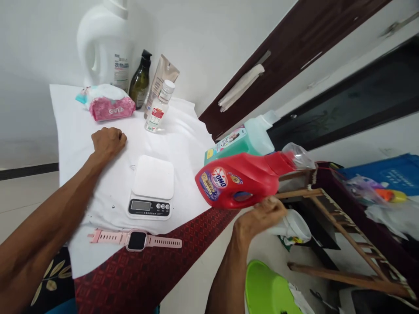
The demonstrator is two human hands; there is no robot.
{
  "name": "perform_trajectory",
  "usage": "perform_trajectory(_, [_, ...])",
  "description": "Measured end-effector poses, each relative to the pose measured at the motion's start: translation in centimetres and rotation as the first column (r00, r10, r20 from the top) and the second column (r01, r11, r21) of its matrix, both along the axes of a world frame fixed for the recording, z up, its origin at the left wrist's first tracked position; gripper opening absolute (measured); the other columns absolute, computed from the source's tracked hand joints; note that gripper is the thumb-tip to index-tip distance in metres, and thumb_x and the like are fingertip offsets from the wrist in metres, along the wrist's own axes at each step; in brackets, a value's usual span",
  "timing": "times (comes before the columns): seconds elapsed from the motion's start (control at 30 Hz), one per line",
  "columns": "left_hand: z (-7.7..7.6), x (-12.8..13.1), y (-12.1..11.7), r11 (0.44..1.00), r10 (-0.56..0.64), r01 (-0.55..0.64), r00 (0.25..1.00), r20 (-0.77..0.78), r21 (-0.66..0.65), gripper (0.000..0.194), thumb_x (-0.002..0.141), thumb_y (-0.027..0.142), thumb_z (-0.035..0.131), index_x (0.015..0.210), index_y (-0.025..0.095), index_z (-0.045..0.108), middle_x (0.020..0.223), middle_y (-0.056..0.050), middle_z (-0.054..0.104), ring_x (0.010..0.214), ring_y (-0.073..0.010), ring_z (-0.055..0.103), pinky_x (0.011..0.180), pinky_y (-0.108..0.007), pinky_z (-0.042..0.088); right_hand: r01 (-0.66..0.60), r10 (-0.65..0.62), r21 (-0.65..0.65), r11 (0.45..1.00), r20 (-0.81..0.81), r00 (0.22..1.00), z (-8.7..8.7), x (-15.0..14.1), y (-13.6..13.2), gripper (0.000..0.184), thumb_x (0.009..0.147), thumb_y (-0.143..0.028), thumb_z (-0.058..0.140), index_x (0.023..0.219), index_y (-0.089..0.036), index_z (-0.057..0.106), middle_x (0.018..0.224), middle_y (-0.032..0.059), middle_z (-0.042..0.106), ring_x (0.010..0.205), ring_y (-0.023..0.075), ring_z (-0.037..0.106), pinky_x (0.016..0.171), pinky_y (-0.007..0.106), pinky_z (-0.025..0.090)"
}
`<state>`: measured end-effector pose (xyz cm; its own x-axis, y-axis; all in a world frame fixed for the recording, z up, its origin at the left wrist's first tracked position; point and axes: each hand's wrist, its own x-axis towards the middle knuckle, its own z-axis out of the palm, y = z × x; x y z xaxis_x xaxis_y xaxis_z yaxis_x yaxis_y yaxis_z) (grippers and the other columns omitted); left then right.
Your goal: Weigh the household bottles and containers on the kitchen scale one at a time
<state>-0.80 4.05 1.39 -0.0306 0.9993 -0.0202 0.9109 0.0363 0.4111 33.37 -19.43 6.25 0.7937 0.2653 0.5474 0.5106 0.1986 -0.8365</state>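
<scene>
My left hand (109, 143) rests on the white cloth with its fingers curled in; I see nothing held in it. Close by are a pink wipes pack (112, 109) and a white digital kitchen scale (153, 179) with nothing on its plate. My right hand (260, 216) is beside the handle side of a red OMO laundry detergent bottle (255, 172), at the table's right side. Motion smears its fingers, and whether they touch the bottle I cannot tell. Behind that bottle stands a teal liquid bottle (253, 135). A pink-strapped smartwatch (136, 240) lies along the cloth's front.
At the back stand a big white jug (104, 43), a dark pump bottle (140, 80), a beige tube (162, 76) and a small clear bottle (159, 109). Right of the table are a green basin (266, 288), a white bucket (299, 224) and a wooden frame (347, 237).
</scene>
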Motion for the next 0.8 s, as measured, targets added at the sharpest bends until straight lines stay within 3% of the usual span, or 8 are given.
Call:
perform_trajectory(0.07, [-0.1, 0.0, 0.0, 1.000, 0.002, -0.002, 1.000, 0.002, 0.001, 0.044, 0.095, 0.039, 0.041, 0.099, 0.016, 0.078, 0.105, -0.020, 0.076, 0.103, -0.0373, 0.067, 0.082, -0.043, 0.040, 0.334, -0.348, 0.102, 0.937, 0.228, 0.909, 1.4, -3.2, -0.1, 0.038, 0.097, -0.065, 0.067, 0.112, -0.031, 0.059, 0.121, 0.0069, 0.060, 0.119, 0.0271, 0.059, 0.109, 0.053, 0.054])
perform_trajectory(0.1, [-0.2, 0.1, 0.0, 1.000, 0.002, -0.002, 1.000, 0.001, 0.004, 0.044, 0.095, 0.038, 0.040, 0.100, 0.016, 0.078, 0.106, -0.021, 0.076, 0.104, -0.0378, 0.067, 0.082, -0.044, 0.041, 0.342, -0.359, 0.109, 0.933, 0.299, 0.884, 2.1, -4.8, 0.4, 0.034, 0.099, -0.062, 0.065, 0.113, -0.031, 0.061, 0.120, 0.0073, 0.061, 0.118, 0.0278, 0.060, 0.114, 0.056, 0.051])
perform_trajectory(0.2, [-0.6, 0.1, 0.2, 1.000, -0.009, 0.009, 1.000, 0.000, 0.013, 0.046, 0.096, 0.035, 0.038, 0.102, 0.016, 0.079, 0.106, -0.022, 0.077, 0.106, -0.0392, 0.070, 0.084, -0.045, 0.044, -0.003, 0.038, -0.094, 0.996, 0.366, 0.930, 3.2, -8.9, 4.7, 0.033, 0.095, -0.058, 0.072, 0.109, -0.029, 0.066, 0.111, 0.0062, 0.066, 0.106, 0.0265, 0.065, 0.107, 0.056, 0.055])
perform_trajectory(0.27, [-0.9, 0.1, 0.2, 1.000, -0.021, 0.021, 1.000, 0.008, 0.016, 0.047, 0.097, 0.035, 0.037, 0.104, 0.015, 0.079, 0.107, -0.023, 0.078, 0.107, -0.0405, 0.070, 0.085, -0.046, 0.045, -0.323, 0.377, -0.240, 0.915, 0.227, 0.898, 3.1, -10.5, 9.6, 0.044, 0.092, -0.059, 0.076, 0.121, -0.029, 0.064, 0.124, 0.0068, 0.068, 0.115, 0.0258, 0.067, 0.106, 0.055, 0.056])
perform_trajectory(0.33, [-1.0, 0.0, 0.2, 0.999, -0.028, 0.027, 0.999, 0.024, 0.018, 0.047, 0.098, 0.034, 0.037, 0.104, 0.014, 0.080, 0.107, -0.024, 0.077, 0.107, -0.0414, 0.071, 0.085, -0.046, 0.045, -0.481, 0.522, -0.305, 0.822, 0.068, 0.850, 2.6, -11.5, 15.4, 0.070, 0.080, -0.064, 0.084, 0.134, -0.028, 0.056, 0.132, 0.0094, 0.067, 0.121, 0.0278, 0.067, 0.106, 0.057, 0.056])
perform_trajectory(0.43, [-1.2, 0.0, 0.2, 0.999, -0.034, 0.033, 0.998, 0.047, 0.015, 0.048, 0.099, 0.032, 0.036, 0.102, 0.012, 0.079, 0.107, -0.025, 0.077, 0.106, -0.0413, 0.071, 0.084, -0.046, 0.045, -0.499, 0.516, -0.341, 0.797, -0.045, 0.855, 1.7, -12.8, 23.7, 0.081, 0.068, -0.065, 0.091, 0.125, -0.021, 0.054, 0.137, 0.0170, 0.063, 0.130, 0.0312, 0.063, 0.113, 0.056, 0.051])
perform_trajectory(0.57, [-1.3, -0.1, 0.2, 0.999, -0.033, 0.033, 0.998, 0.062, -0.005, 0.047, 0.099, 0.033, 0.035, 0.101, 0.016, 0.079, 0.107, -0.024, 0.077, 0.104, -0.0392, 0.070, 0.082, -0.044, 0.043, -0.433, 0.488, -0.476, 0.765, -0.009, 0.873, 1.3, -15.0, 30.6, 0.061, 0.073, -0.063, 0.088, 0.103, -0.023, 0.053, 0.121, 0.0138, 0.067, 0.126, 0.0334, 0.063, 0.115, 0.060, 0.046])
perform_trajectory(0.8, [-1.3, -0.2, 0.0, 0.999, -0.046, 0.046, 0.993, 0.105, 0.000, 0.048, 0.098, 0.030, 0.034, 0.102, 0.017, 0.080, 0.105, -0.024, 0.075, 0.101, -0.0394, 0.069, 0.081, -0.045, 0.041, -0.340, 0.410, -0.444, 0.829, 0.068, 0.910, 0.7, -15.7, 31.2, 0.034, 0.085, -0.047, 0.077, 0.088, -0.026, 0.051, 0.103, 0.0086, 0.068, 0.118, 0.0331, 0.065, 0.109, 0.061, 0.049])
